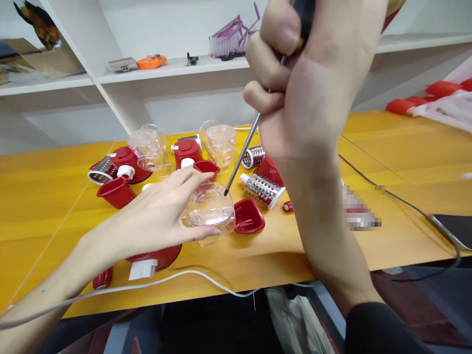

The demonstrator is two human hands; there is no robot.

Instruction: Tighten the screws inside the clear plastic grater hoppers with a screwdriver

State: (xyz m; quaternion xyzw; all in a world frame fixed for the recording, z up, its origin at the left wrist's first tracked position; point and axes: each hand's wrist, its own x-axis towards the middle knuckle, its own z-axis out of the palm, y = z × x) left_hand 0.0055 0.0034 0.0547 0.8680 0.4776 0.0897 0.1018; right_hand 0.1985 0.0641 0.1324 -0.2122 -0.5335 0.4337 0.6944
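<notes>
My left hand (164, 209) grips a clear plastic housing (212, 206) of a rotary grater from its left side, the thumb along the near edge and the fingers over the far edge. My right hand (291, 93), raised high, is closed in a fist round the dark handle of a screwdriver (242, 152). Its long metal shaft slants down to the left, with the tip at the upper right of the clear housing; whether it touches cannot be told. A red square pusher cup (249, 216) lies just right of the housing. Below my left hand sits a red base (167, 256), partly hidden.
Metal grater drums (261, 189), red bases (187, 150) and other clear housings (222, 140) stand behind. Left lies a red cup (117, 191). A white cable (195, 272) crosses the front; a dark cable (391, 194) runs right. Shelves (177, 71) rise behind the table.
</notes>
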